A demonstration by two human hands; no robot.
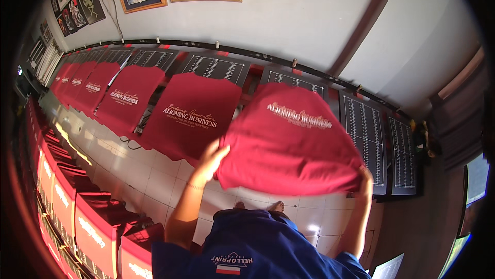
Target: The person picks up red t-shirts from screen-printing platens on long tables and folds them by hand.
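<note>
Near side of the black rail [258, 55], the held red shirt [294, 145] is partly covering a gridded board [291, 79], its hem being held up on the side away from the rail. L hand [209, 160] is pinching the hem's L corner, some fingers hidden; R hand [366, 178] is gripping the R corner, but can't tell if its fingers are pressed tog. Above the rail, wooden frames [206, 0] are holding pics. Along the rail to the L, other red shirts [193, 101] are covering boards; to the R, two more boards [363, 140] are lying w/ a narrow gap btwn. Tiled floor [154, 171] is giving room btwn the rail's row and a 2nd shirt row [95, 238], cut off lower L. Held shirt's print is blurring.
</note>
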